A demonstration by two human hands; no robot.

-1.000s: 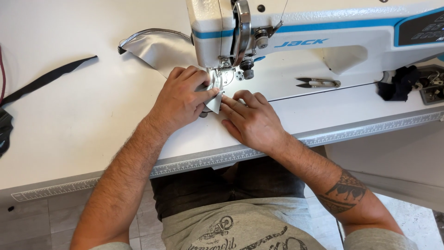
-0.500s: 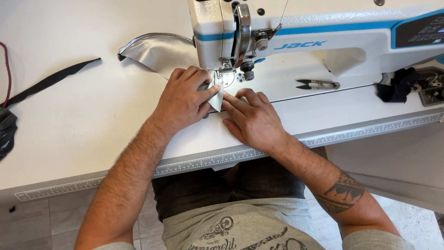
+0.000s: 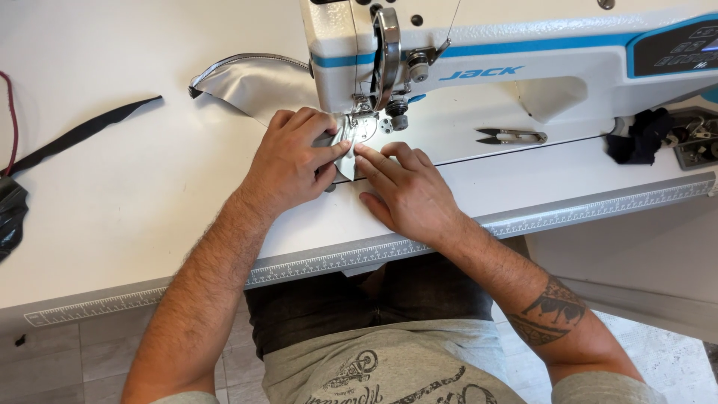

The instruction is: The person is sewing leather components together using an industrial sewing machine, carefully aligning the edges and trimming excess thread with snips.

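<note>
Compared with the views half a second and one second before, both hands occupy nearly the same place under the head of the sewing machine [image 3: 479, 67]. The left hand's fingers have closed up slightly toward the needle area; no large feed of material is evident. The work therefore appears to be in a positioning phase at the needle, with the piece being held rather than run through.

Left hand [image 3: 292, 161]: centre of the frame, palm down, fingers lying close together and curled slightly. The fingertips press on the grey fabric piece [image 3: 345, 161] immediately left of the presser foot [image 3: 364, 127]. The thumb extends toward the right hand and bears on the same piece.

Right hand [image 3: 407, 191]: just right of centre, fingers straight and held together, flat on the table [image 3: 112, 194]. Its fingertips touch the fabric's right edge, just below the foot. Neither hand pinches or lifts anything; both hold by downward pressure.

The fabric passes under the machine head and continues to the upper left, where a larger grey fold [image 3: 247, 78] with a piped edge lies on the table.

Also present: thread snips [image 3: 512, 136] on the machine bed at right, and a black strap [image 3: 82, 135] at the left of the frame.
</note>
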